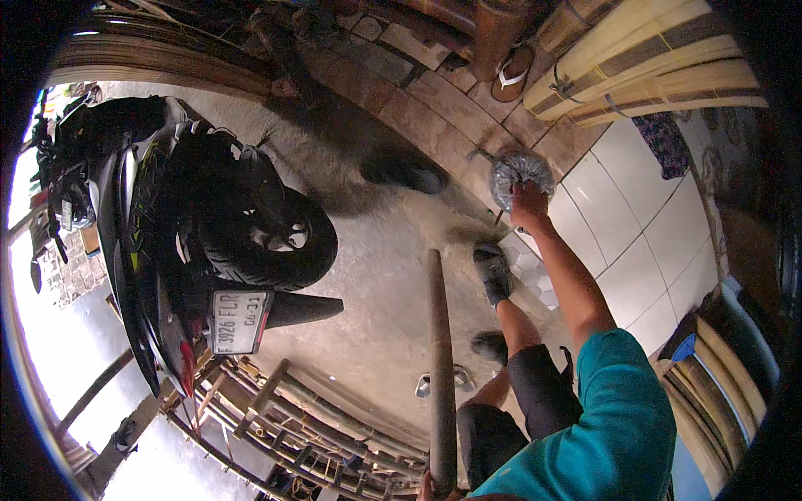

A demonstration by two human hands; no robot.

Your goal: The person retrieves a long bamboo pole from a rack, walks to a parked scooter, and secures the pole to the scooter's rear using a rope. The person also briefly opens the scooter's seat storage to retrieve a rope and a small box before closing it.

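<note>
My right arm, in a teal sleeve, stretches out to the tiled ledge. There my right hand [529, 206] is closed on a crumpled clear plastic bag [506, 178]; what the bag contains cannot be made out. At the lower edge, my left hand [427, 488] is wrapped round the near end of a thick grey-brown bamboo pole [439, 351]. Only a little of that hand shows. The pole points away from me over the concrete floor.
A parked motorbike [269, 242] stands at the left, its rear wheel toward me. Rolled bamboo blinds [643, 58] lean at the far right, near a sandal [511, 73]. White tiles [643, 275] cover the ledge on the right. A bamboo rack [334, 426] stands at the lower left.
</note>
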